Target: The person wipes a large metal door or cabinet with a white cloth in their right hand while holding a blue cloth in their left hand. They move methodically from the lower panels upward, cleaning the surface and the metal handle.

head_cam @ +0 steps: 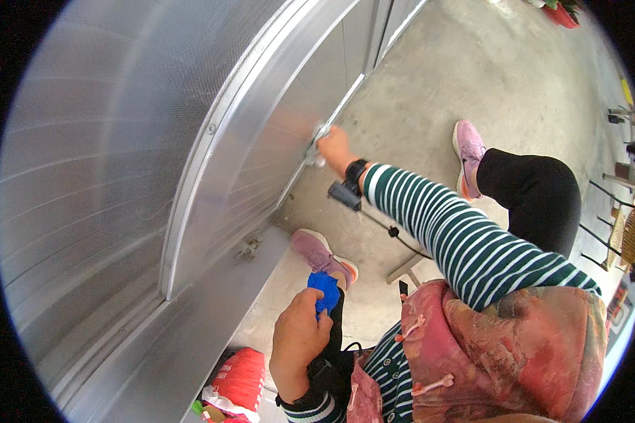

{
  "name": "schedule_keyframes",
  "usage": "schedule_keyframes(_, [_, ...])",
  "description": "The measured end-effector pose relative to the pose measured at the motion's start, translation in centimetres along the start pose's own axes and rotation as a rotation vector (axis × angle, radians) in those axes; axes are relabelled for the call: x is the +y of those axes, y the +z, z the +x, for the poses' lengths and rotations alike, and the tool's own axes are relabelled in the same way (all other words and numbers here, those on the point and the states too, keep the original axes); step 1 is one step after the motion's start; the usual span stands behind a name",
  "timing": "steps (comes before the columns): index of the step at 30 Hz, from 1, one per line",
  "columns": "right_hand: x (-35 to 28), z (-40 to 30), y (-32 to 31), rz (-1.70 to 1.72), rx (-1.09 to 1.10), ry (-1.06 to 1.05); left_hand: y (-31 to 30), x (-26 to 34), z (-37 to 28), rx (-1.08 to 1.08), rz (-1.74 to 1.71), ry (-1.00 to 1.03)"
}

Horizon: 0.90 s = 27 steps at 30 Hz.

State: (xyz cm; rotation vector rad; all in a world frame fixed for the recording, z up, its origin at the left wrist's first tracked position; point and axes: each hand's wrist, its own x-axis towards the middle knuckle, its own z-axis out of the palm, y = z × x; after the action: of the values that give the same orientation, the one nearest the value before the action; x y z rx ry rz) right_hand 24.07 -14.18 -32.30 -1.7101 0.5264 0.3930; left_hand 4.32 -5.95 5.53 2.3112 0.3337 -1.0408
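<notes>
My right hand is closed around a crumpled white cloth or tissue, slightly blurred. The white wad is against the lower edge of a silver metal door panel, just above the concrete floor. Nearer my body, my left hand grips a bunched blue cloth between thumb and fingers, apart from the door. A mesh screen covers the upper part of the door. My right wrist wears a black strap with a small grey device and a cable.
A metal door frame with a latch fitting runs beside my foot. Below lies a red printed bag. My pink shoes stand on the concrete floor. Stools and woven items are at the right; a red plant pot is at the top.
</notes>
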Motion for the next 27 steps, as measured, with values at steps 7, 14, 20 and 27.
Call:
schedule_keyframes(7, [-6.5,6.5,-8.9,0.118,0.068,-0.042,0.9,-1.4,0.5,0.056,0.042,0.083])
schedule_keyframes(14, [-12.8,-2.9,-13.3,0.829,-0.737,0.109,2.6,-5.5,3.9,0.223,0.055,0.241])
schedule_keyframes(20, [-18.1,-7.5,-12.1,0.702,-1.275,-0.009,2.7,-7.5,8.2,0.296,-0.041,0.226])
schedule_keyframes(27, [-21.2,-10.3,-14.7,0.535,-1.334,0.025,1.1,-5.0,11.1,0.386,-0.332,0.302])
